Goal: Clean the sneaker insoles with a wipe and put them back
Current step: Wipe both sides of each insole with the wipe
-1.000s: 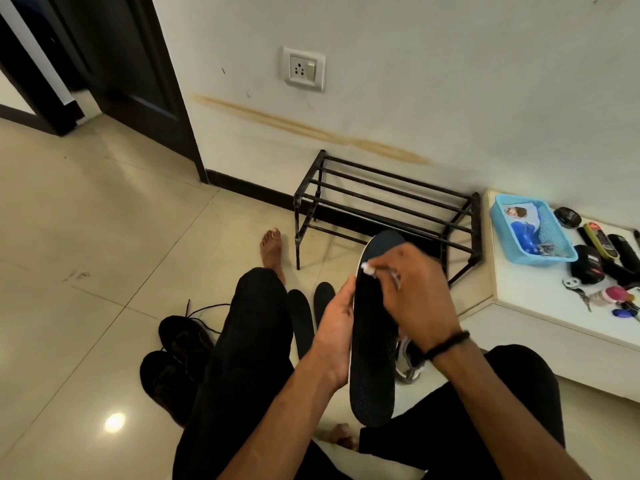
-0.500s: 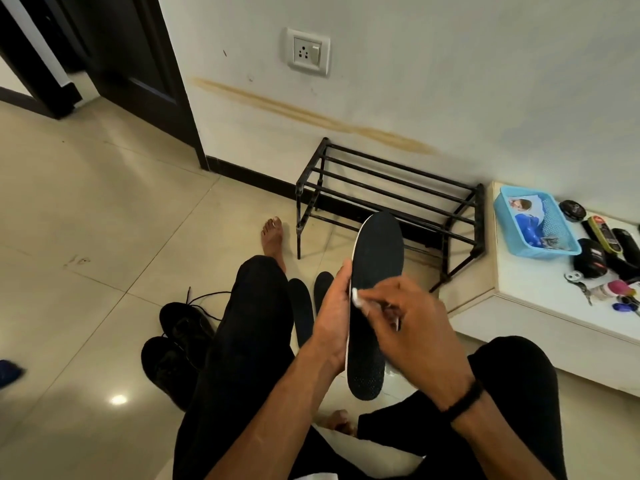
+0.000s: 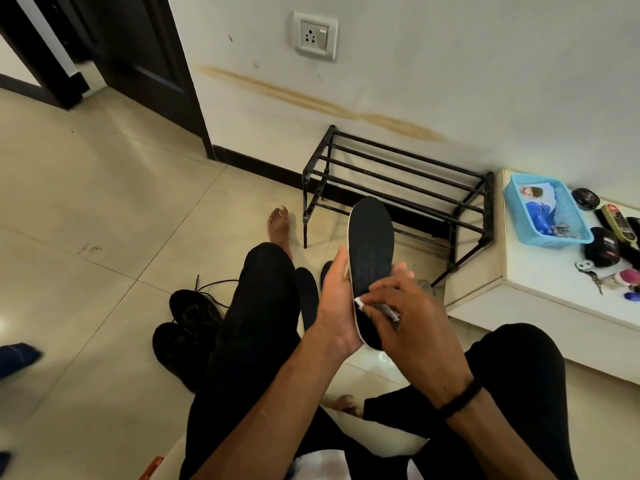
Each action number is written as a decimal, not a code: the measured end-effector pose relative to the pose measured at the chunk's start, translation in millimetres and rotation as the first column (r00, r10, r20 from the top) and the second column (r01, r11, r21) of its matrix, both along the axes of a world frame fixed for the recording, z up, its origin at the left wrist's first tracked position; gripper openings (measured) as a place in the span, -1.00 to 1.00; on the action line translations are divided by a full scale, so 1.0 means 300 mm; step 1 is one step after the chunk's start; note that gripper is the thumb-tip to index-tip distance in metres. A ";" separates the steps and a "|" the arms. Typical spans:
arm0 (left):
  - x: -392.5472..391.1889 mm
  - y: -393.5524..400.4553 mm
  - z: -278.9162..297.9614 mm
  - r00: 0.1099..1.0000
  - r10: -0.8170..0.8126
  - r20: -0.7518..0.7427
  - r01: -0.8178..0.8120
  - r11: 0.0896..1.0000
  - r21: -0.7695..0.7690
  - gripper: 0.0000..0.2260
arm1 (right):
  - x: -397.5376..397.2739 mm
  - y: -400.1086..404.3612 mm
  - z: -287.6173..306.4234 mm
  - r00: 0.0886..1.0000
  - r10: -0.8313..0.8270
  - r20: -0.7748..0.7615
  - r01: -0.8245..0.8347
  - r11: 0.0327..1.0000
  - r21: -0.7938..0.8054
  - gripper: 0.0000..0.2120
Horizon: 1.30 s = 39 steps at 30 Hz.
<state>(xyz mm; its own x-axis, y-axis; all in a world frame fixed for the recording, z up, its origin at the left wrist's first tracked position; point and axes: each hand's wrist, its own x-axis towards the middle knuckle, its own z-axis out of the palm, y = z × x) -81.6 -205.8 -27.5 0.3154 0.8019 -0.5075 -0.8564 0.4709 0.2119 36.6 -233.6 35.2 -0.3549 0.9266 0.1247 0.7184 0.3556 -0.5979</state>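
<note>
— Head view, frame centre: where do we have the insole [image 3: 370, 258]?

— Upright in our left hand [image 3: 337, 306], which cups its left edge, long axis running up-frame.

— And the right hand [image 3: 408, 317]?

— Fingers pinching the wipe [image 3: 360, 302] against the heel end; unwiped length lies above them.

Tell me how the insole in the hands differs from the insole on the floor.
The held insole is lifted off the floor, toe up; the floor insole lies flat by the leg. The left hand supports the held one while the right hand presses a wipe on it; nothing touches the floor one. Both are dark.
</note>
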 end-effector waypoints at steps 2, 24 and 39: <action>0.001 -0.008 0.011 1.000 -0.016 -0.023 0.016 1.000 0.024 -0.27 | -0.006 0.036 -0.001 1.000 -0.022 0.020 0.021 0.999 0.027 -0.85; -0.029 0.030 0.007 0.990 0.142 0.002 -0.142 0.987 0.074 -0.33 | -0.016 -0.043 0.021 0.977 0.140 0.161 -0.157 0.983 0.097 -0.77; 0.023 -0.018 0.034 0.991 0.018 -0.132 -0.004 0.994 0.108 -0.49 | 0.022 0.234 0.021 0.975 -0.074 0.211 0.033 0.981 0.193 -0.89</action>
<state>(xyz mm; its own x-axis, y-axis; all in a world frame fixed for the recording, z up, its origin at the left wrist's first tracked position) -74.8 -211.2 -17.5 0.2420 0.8570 -0.4550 -0.8224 0.4300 0.3724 43.1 -163.4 41.5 -0.3431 0.9122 0.2238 0.8441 0.4040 -0.3525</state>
